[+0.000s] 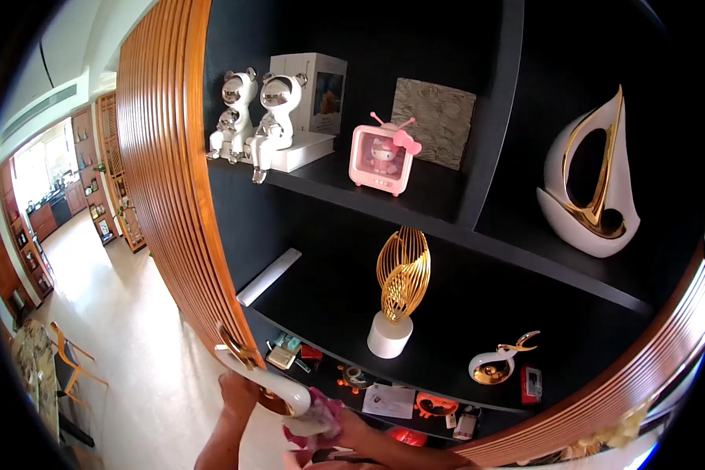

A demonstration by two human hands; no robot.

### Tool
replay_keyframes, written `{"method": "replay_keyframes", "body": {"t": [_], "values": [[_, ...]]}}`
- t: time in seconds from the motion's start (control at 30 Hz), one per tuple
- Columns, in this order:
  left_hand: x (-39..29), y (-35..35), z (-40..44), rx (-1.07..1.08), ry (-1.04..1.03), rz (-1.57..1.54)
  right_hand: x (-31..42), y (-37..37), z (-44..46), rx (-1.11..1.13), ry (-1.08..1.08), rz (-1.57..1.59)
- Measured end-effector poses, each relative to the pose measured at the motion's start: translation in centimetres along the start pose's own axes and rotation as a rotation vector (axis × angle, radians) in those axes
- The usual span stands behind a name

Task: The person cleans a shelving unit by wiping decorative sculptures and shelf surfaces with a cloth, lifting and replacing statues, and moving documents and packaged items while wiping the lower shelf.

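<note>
At the lower left, my left hand is closed around a white and gold swan figurine, held tilted in front of the shelf unit. A crumpled pink and pale cloth is bunched in my right hand and pressed to the figurine's lower right end. The cloth hides most of my right fingers. On the middle shelf stands a smaller white and gold swan figurine, beside a gold wire sculpture on a white base.
The upper shelf holds two silver-white bear figures, a pink toy television and a textured grey panel. A white sail-shaped ornament stands right. Below lie an orange item and papers. A chair stands left.
</note>
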State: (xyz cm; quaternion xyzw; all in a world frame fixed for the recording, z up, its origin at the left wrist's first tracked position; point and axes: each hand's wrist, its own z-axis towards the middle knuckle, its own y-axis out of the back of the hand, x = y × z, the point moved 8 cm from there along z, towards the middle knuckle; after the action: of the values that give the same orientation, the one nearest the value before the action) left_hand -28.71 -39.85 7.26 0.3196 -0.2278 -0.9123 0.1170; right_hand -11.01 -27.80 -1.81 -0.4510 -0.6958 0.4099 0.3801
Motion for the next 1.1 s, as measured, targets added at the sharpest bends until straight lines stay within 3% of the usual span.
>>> {"method": "replay_keyframes", "body": {"t": [0.03, 0.1, 0.13, 0.17, 0.2, 0.27, 0.3, 0.33, 0.4, 0.5, 0.53, 0.6, 0.77, 0.8, 0.9, 0.97, 1.1], "values": [[0.7, -0.1, 0.0, -0.025, -0.014, 0.003, 0.2, 0.1, -0.6, 0.072, -0.015, 0.025], [2.0, -0.4, 2.8, 0.118, 0.127, 0.262, 2.0, -0.7, -2.9, 0.198, 0.009, -0.112], [1.5, 0.2, 3.6, -0.100, -0.068, 0.292, 2.9, -1.0, -3.9, 0.257, 0.048, -0.192], [-0.1, 1.0, 5.6, -0.028, -0.038, 0.157, 4.0, -0.8, -5.2, 0.257, 0.133, -0.292], [0.2, 0.5, 7.0, 0.066, 0.023, 0.169, 5.2, -0.1, -6.5, 0.192, 0.272, -0.497], [-0.8, 0.1, 9.6, -0.058, -0.014, 0.143, 6.7, 1.9, -8.7, -0.045, 0.521, -1.032], [-1.3, -0.3, 10.9, -0.107, 0.002, 0.127, 6.6, 3.4, -9.5, -0.109, 0.526, -1.042], [-0.5, -1.5, 12.1, -0.033, 0.102, 0.095, 6.0, 5.4, -9.6, -0.130, 0.473, -0.859], [1.0, -4.1, 14.0, 0.051, 0.245, 0.016, 4.0, 9.7, -9.4, 0.093, 0.239, 0.592], [1.9, -7.7, 16.2, 0.066, 0.233, 0.005, 3.1, 11.6, -10.1, 0.048, 0.356, 0.222], [2.2, -9.0, 16.7, 0.072, 0.218, -0.040, 2.6, 9.0, -10.7, 0.055, 0.358, 0.447], [2.6, -11.3, 17.8, 0.119, 0.248, 0.004, 2.9, 12.3, -11.2, 0.010, 0.471, 0.101], [3.8, -16.4, 19.0, 0.212, 0.207, -0.081, 2.9, 14.5, -12.9, -0.135, 0.610, 0.117], [3.7, -17.0, 19.1, 0.189, 0.184, -0.108, 2.3, 10.0, -13.1, -0.033, 0.548, 0.302], [4.1, -18.9, 19.3, 0.184, 0.151, -0.076, 2.7, 8.3, -13.8, 0.107, 0.717, 0.122], [4.9, -20.2, 19.5, 0.202, 0.152, -0.070, 1.6, 3.6, -12.4, 0.152, 0.380, 0.488], [5.8, -21.5, 19.4, 0.168, 0.138, -0.116, 1.9, 4.7, -12.5, 0.042, 0.493, 0.362]]}}
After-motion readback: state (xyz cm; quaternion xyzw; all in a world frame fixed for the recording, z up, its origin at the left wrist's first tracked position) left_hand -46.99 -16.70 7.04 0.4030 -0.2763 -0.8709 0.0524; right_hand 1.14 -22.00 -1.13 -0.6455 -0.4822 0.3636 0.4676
